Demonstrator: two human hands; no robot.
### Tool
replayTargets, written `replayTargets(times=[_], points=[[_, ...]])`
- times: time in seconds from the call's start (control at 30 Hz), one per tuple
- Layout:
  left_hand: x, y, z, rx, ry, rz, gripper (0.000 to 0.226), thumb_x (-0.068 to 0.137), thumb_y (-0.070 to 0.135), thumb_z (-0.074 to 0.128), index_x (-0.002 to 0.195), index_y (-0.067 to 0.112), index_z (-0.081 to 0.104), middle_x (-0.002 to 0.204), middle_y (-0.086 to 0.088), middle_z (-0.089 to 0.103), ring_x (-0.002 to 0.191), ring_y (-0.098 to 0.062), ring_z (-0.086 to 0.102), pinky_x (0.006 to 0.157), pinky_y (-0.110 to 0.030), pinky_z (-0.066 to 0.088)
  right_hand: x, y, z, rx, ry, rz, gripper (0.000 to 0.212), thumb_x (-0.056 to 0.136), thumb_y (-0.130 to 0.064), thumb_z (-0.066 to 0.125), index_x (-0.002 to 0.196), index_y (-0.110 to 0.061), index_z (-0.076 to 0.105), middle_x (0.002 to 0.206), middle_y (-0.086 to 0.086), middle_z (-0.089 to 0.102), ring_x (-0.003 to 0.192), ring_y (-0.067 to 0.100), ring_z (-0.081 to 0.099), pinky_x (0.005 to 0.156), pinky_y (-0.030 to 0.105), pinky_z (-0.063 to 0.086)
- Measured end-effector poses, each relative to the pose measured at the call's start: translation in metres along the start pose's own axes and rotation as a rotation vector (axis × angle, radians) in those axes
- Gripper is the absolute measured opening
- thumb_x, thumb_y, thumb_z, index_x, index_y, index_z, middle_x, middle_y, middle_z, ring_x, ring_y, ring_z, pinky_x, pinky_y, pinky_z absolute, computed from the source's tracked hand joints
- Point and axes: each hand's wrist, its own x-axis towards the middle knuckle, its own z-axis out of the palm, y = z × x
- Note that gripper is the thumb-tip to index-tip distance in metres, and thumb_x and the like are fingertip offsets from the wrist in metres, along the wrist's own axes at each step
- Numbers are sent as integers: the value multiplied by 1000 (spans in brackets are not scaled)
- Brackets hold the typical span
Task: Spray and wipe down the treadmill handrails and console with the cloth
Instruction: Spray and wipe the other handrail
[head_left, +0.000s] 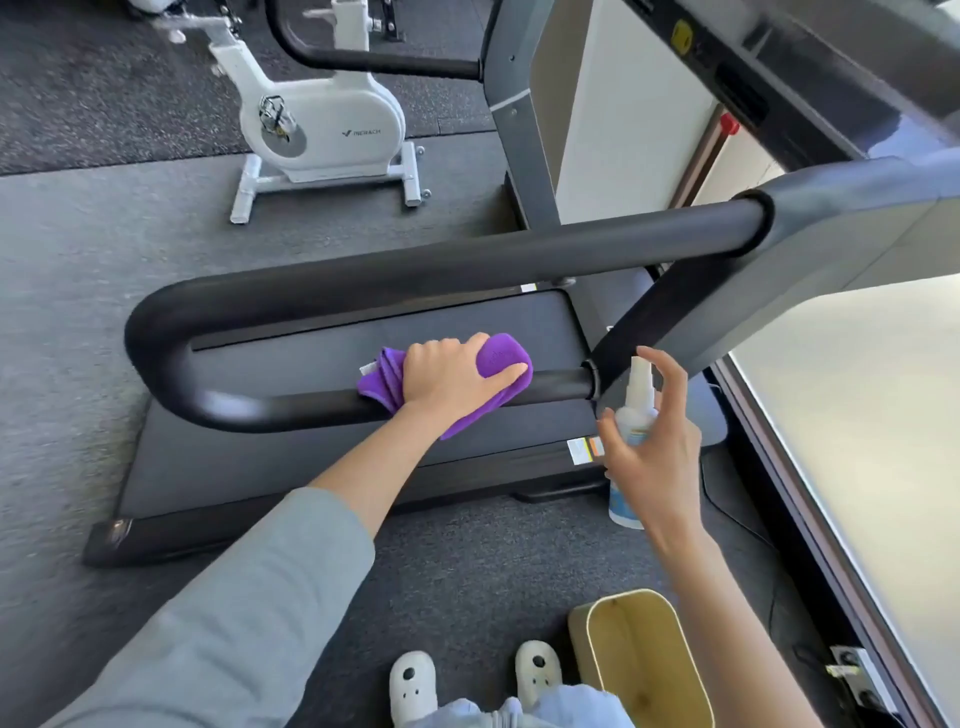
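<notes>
My left hand (451, 375) pressed the purple cloth (500, 358) around the handrail (311, 402) (bar running left-right), right hand (652, 441) gripping the spray bottle (635, 415) just beside.

This is a small gym. A treadmill (363, 395) stands on rubber flooring (67, 270). A white exercise bike (322, 130) stands nearby.

Fuzzy purple cloth (503, 364) on the matt black foam handrail (311, 408); clear plastic spray bottle (635, 415); rough speckled grey floor (67, 291).
</notes>
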Motion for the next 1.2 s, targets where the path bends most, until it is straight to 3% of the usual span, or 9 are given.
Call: replayTargets(times=[0.13, 0.2, 0.3, 0.4, 0.57, 0.77, 0.93, 1.03, 1.2], points=[[28, 40, 5, -93, -91, 60, 77, 79, 86, 21, 130, 37, 51, 89, 1, 70, 83, -26, 64, 66, -30, 34, -8, 14, -26, 4, 34, 18, 60, 87, -6, 66, 130, -41, 42, 67, -1, 52, 54, 15, 51, 50, 16, 41], [33, 62, 9, -113, -52, 154, 75, 81, 84, 25, 135, 37, 46, 97, 1, 71, 87, -26, 66, 65, -30, 37, -12, 16, -35, -1, 21, 17, 61, 88, -7, 66, 131, -42, 41, 74, -1, 54, 54, 14, 53, 54, 21, 46], [28, 77, 11, -93, 35, 232, 74, 83, 81, 32, 141, 35, 40, 106, -3, 68, 91, -27, 65, 68, -32, 39, -13, 14, -41, -18, 8, 8, 61, 87, -5, 67, 130, -41, 42, 64, -6, 50, 53, 18, 50, 54, 30, 45], [10, 60, 12, -55, 93, 267, 79, 79, 80, 44, 143, 34, 36, 105, -3, 63, 89, -24, 61, 74, -34, 43, -10, 7, -37, -38, 3, 0, 61, 87, -4, 66, 130, -40, 43, 60, -8, 46, 50, 13, 45, 52, 26, 42], [-24, 10, 4, 22, 207, 288, 79, 75, 72, 60, 140, 29, 45, 95, -3, 61, 77, -22, 57, 69, -35, 46, -7, -15, -20, -27, -30, -58, 63, 86, -2, 66, 130, -40, 41, 73, -4, 55, 56, 23, 52, 56, 39, 48], [-60, -74, -9, 37, 282, 166, 73, 70, 68, 69, 127, 23, 60, 83, -4, 60, 70, -26, 57, 65, -37, 46, -19, -25, 1, -1, -70, -55, 61, 89, -3, 65, 131, -41, 40, 70, 8, 56, 55, 31, 56, 53, 50, 53], [-86, -136, -16, 91, 319, 19, 80, 74, 80, 44, 122, 18, 62, 81, -5, 61, 72, -29, 59, 68, -39, 46, -32, -23, 18, -39, -87, -47, 61, 88, -4, 65, 132, -40, 41, 66, 4, 55, 51, 27, 53, 53, 47, 51], [-86, -128, -16, 88, 303, -47, 81, 75, 82, 37, 120, 21, 63, 83, -7, 62, 74, -31, 58, 70, -41, 44, -36, -21, 25, -36, -89, -15, 62, 88, -6, 64, 130, -44, 40, 64, 4, 55, 51, 30, 57, 52, 48, 54], [-70, -79, -12, 97, 258, -94, 75, 75, 82, 42, 120, 26, 64, 89, -5, 66, 77, -31, 59, 70, -38, 40, -36, -18, 20, -11, -75, 10, 64, 87, -7, 64, 127, -50, 39, 66, 10, 58, 52, 35, 59, 53, 52, 55]])
